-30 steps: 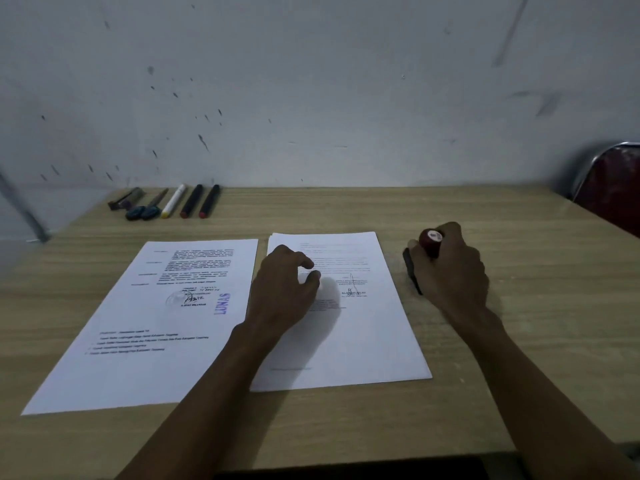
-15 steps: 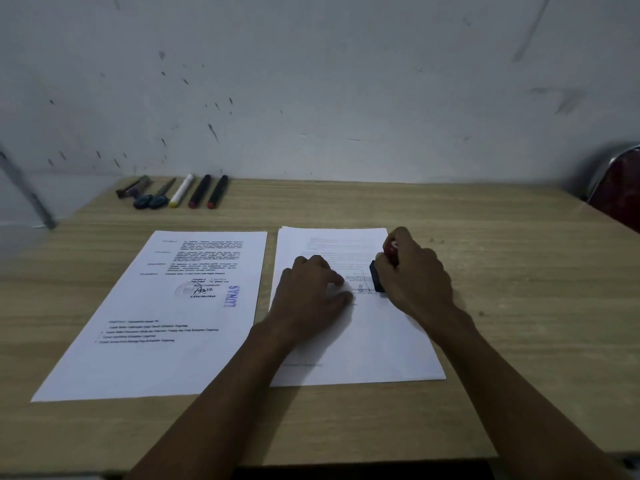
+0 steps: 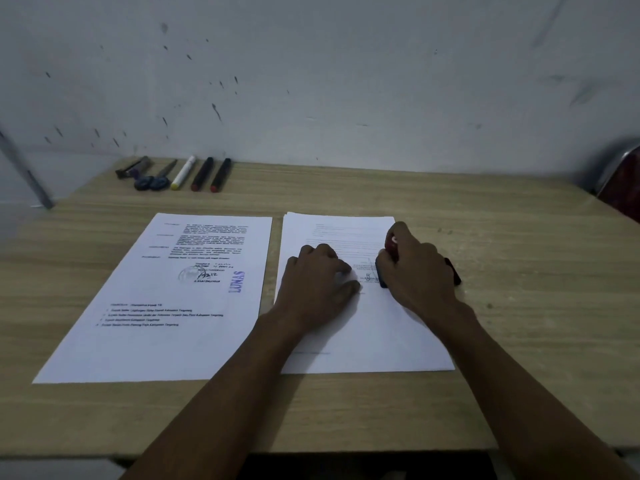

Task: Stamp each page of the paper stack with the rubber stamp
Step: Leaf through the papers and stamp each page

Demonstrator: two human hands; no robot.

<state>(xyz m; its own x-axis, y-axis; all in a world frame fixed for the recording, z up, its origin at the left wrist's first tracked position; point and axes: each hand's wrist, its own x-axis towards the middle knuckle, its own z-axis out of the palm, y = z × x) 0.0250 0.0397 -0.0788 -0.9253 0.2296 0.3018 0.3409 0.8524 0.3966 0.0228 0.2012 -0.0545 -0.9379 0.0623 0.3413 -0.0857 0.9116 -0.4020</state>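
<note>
The paper stack (image 3: 367,334) lies in the middle of the wooden table (image 3: 519,306). My right hand (image 3: 415,275) grips the rubber stamp (image 3: 389,247) by its dark red handle, and the stamp's black base stands on the top page beside the printed signature. My left hand (image 3: 318,282) rests on the same page to the stamp's left, fingers bent. A single sheet (image 3: 166,303) to the left of the stack carries a blue "LUNAS" stamp mark (image 3: 237,281). A dark object (image 3: 453,270) shows at the stack's right edge behind my right hand.
At the back left of the table lie scissors (image 3: 152,178), a white marker (image 3: 183,172), two black markers (image 3: 211,174) and a small dark tool (image 3: 133,167). A wall stands behind the table. A chair (image 3: 623,181) shows at the far right edge.
My right hand carried the stamp leftward from beside the stack onto the top page, where its base now stands. My left hand stayed on the page.
</note>
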